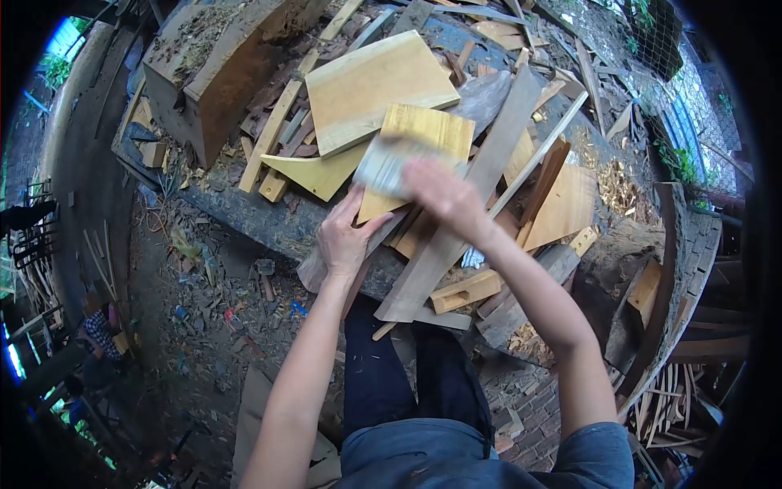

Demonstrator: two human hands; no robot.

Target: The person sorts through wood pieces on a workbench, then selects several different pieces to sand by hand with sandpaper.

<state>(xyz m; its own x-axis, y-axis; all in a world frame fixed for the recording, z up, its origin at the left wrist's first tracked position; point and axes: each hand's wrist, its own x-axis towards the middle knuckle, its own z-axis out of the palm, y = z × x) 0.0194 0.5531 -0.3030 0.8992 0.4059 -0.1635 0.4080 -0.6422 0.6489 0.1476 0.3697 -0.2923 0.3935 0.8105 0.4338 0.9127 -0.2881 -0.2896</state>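
A yellowish square board (440, 126) lies tilted on the wood pile in front of me. My left hand (346, 231) grips its near left corner, thumb and fingers apart around the edge. Across the board is a pale, motion-blurred flat piece (381, 169), perhaps sandpaper or cloth. My right hand (444, 191) is closed on this piece, its fingers smeared by motion. Behind the board rests a larger light wooden slab (371, 85), and a curved yellow offcut (319, 169) lies to its left.
A big dark wooden block (204, 106) stands at the back left. Long grey planks (464, 204) and a mortised piece (466, 292) lie to the right and near me. Debris covers the ground (212, 301) at the left. A wire fence (652, 41) is at the back right.
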